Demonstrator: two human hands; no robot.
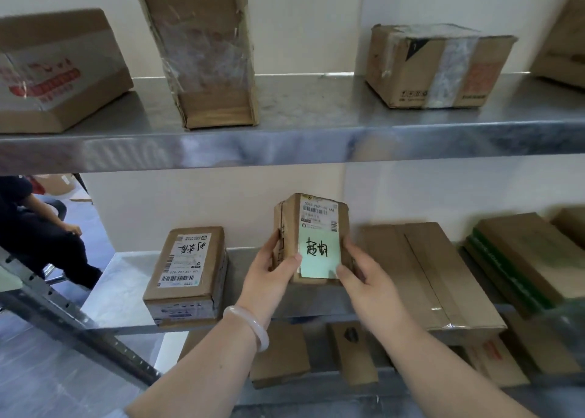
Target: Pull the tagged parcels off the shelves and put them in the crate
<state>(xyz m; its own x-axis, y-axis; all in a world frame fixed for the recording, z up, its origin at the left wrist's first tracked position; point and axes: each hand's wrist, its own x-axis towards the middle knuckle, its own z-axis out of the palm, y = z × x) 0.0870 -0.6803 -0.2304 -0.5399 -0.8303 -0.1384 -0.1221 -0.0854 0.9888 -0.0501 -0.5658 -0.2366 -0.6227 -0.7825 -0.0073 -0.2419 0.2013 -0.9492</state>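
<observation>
Parcel, small, upright, green tag on its front: over the middle shelf, near the front edge. Grip: left hand clasps its left side, right hand its lower right corner. Labelled box to the left; flat carton to the right.

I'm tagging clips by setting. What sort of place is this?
Probably a parcel storeroom or pickup depot: steel shelves hold brown cardboard boxes with printed shipping labels, and the left hand and right hand grip a small brown carton bearing a handwritten pale green note.
</observation>
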